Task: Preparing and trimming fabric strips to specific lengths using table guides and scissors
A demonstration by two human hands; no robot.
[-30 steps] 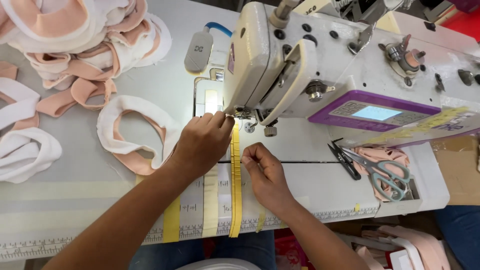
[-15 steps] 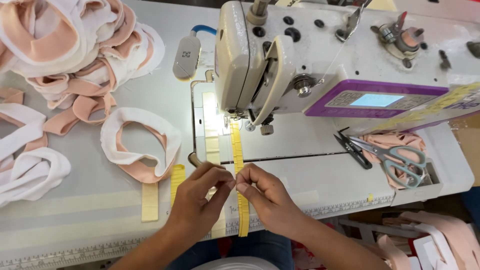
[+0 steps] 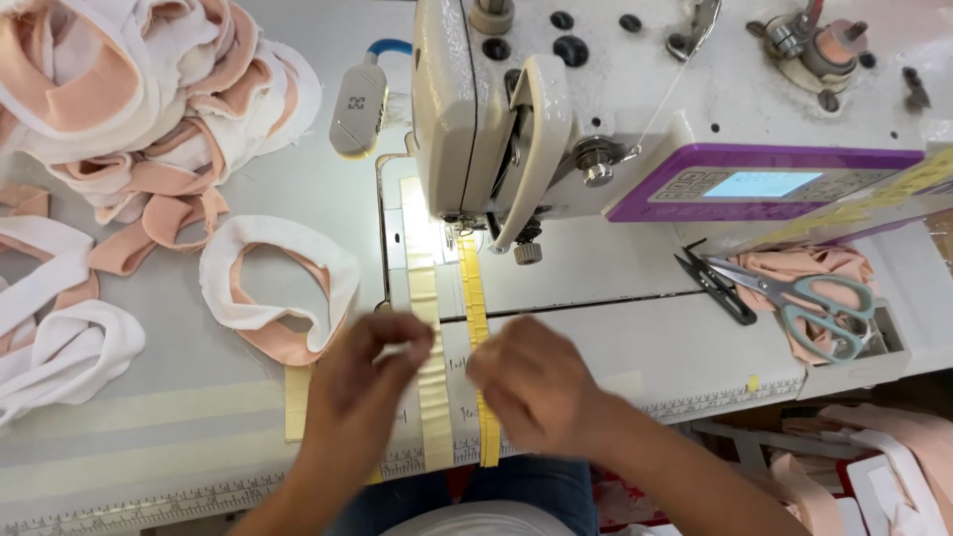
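- Yellow tape strip (image 3: pixel 476 328) runs from under the needle area of the sewing machine (image 3: pixel 596 129) toward you, passing just left of your right fingertips and ending at the table edge (image 3: pixel 199 491).
- Your right hand (image 3: pixel 531 382) sits beside that strip with the fingers curled inward; whether they pinch anything is hidden, so the grip cannot be told.
- Your left hand (image 3: pixel 362 372) has thumb and forefinger drawn together above the pale cream strip (image 3: pixel 429 377), apparently closed on something small and light; what it is cannot be made out.
- Between your two sets of fingertips lies only the cream strip and a narrow band of bare plate.
- A white-and-peach fabric loop (image 3: pixel 273 298) lies just beyond your left fingers, apart from them.
- Scissors (image 3: pixel 794 298) lie well to the right of your right fingers, clear of the work.
- Judgement: keep both fingertips low and close to the strips, so whatever you hold stays square to the yellow guide.
- Judgement: hold your fingers well short of the presser foot (image 3: pixel 526 248); it stands beyond your fingertips, near the strip's far end.
- Judgement: the heap of fabric loops (image 3: pixel 129 119) far beyond your left fingers should stay off the feed path.
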